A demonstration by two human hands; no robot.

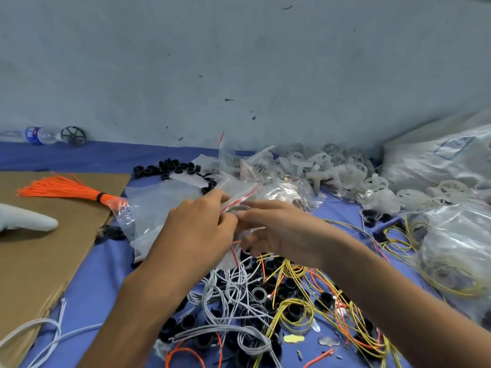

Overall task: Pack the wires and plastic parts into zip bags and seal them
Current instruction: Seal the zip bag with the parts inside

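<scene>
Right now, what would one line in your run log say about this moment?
left hand: pinches zip bag | right hand: holds same bag | seal: cannot tell | wires: loose pile below, unpacked

Left hand (198, 227), right hand (279, 231), both pinching (tips nearly touching), forearms converging inward

Thin, clear, shiny plastic in the zip bag (240, 199). Smooth plastic coats on the grey wires (233, 282) and yellow wires (292, 270). Matt black plastic for the rings (170, 166), milky white plastic for the wheels (332, 166). Dull brown cardboard (39, 256). Soft blue cloth (93, 274) under it all. Clear, shiny plastic again in the bottle (39, 134).
</scene>
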